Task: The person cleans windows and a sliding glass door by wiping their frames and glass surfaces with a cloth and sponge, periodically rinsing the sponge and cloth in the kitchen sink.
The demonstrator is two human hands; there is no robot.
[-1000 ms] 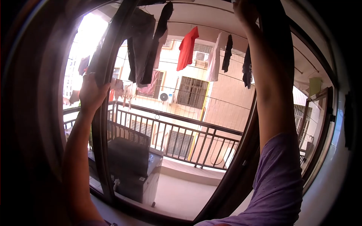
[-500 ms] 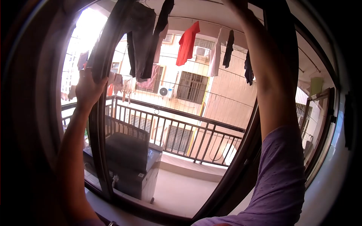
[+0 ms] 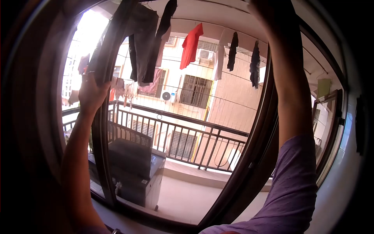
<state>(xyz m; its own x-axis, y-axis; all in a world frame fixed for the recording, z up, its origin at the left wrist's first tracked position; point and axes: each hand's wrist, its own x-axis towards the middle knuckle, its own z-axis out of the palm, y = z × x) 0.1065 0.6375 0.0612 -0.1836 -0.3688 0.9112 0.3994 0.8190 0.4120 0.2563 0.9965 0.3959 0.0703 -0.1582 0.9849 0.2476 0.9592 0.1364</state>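
My left hand (image 3: 92,93) is wrapped around the dark upright frame (image 3: 102,128) of a sliding glass door, thumb to the right and fingers on the left side. My right arm, in a purple sleeve (image 3: 294,167), reaches up along the right side. At the top edge, my right hand (image 3: 260,12) is partly cut off and its fingers do not show, so what it touches cannot be made out. Near it runs another dark frame upright (image 3: 249,152). Beyond the glass hang dark trousers (image 3: 145,43) and a red shirt (image 3: 191,46).
A balcony lies beyond, with a dark railing (image 3: 187,136) across it. A dark washing machine with its lid raised (image 3: 130,160) stands at lower left. Dark socks (image 3: 232,52) and a dark lacy garment (image 3: 254,64) hang on the line. A white wall (image 3: 335,171) is at right.
My right arm and hand have moved to the right, uncovering the dark lacy garment. My left hand stays on the frame, and the view has shifted slightly.
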